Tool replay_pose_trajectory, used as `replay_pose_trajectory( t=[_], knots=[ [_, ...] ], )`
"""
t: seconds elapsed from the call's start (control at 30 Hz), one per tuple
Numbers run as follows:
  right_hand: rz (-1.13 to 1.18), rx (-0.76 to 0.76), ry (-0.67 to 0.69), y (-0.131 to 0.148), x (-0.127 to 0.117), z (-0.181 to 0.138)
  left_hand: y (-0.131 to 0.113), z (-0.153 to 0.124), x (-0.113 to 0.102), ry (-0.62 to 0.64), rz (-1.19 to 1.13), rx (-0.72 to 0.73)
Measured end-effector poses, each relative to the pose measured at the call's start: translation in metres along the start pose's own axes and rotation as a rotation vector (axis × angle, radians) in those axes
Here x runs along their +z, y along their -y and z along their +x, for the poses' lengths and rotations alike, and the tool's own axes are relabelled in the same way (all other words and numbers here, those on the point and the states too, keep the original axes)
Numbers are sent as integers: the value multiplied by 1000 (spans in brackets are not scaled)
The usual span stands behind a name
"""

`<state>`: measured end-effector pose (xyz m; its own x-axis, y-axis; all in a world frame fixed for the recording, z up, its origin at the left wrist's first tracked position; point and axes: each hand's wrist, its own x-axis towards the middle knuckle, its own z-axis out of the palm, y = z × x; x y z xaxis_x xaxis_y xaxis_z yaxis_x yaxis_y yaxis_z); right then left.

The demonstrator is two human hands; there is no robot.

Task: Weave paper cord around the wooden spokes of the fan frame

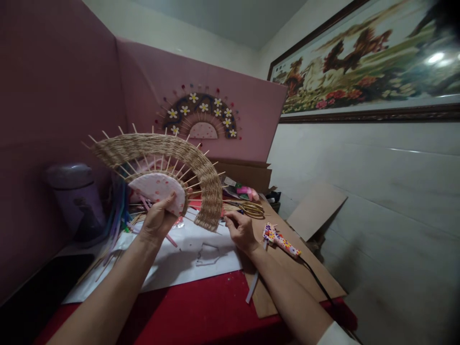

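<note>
My left hand (160,218) grips a half-round woven fan (208,184) by its pale, pink-spotted half-circle centre, thumb across the front. The fan has a broad band of tan twisted cord woven over thin sticks, whose ends poke out past the outer edge. It is held up and tilted above the table. Close to the band's lower right end, my right hand (240,230) has its fingers pinched together; what is between them is too small to make out.
A patterned hot glue gun (282,241) with a black cord lies on cardboard (305,270) at right. Beyond my right hand are gold-handled scissors (251,209). A flower-decorated fan (203,109) is up against the pink panel. A purple container (77,201) stands left; white paper (179,275) covers red cloth.
</note>
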<state>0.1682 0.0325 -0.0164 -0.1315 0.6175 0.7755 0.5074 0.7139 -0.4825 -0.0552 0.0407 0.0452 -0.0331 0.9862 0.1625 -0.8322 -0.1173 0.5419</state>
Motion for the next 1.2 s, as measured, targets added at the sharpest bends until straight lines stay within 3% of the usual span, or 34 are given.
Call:
replay_pose_trajectory(
  t=[0.27, 0.43, 0.57, 0.9, 1.2],
  knots=[
    [189, 104, -158, -11, 5, 7, 3, 16, 24, -49, -31, -13],
    [417, 282, -196, -26, 9, 16, 7, 31, 34, 21, -139, -88],
    [510, 319, -227, -29, 9, 20, 11, 36, 43, 40, -195, -114],
    [302, 157, -228, -9, 1, 14, 7, 47, 41, 42, -220, -116],
    [104, 4, -191, -10, -7, 12, 1, 48, 39, 49, -169, -47]
  ],
)
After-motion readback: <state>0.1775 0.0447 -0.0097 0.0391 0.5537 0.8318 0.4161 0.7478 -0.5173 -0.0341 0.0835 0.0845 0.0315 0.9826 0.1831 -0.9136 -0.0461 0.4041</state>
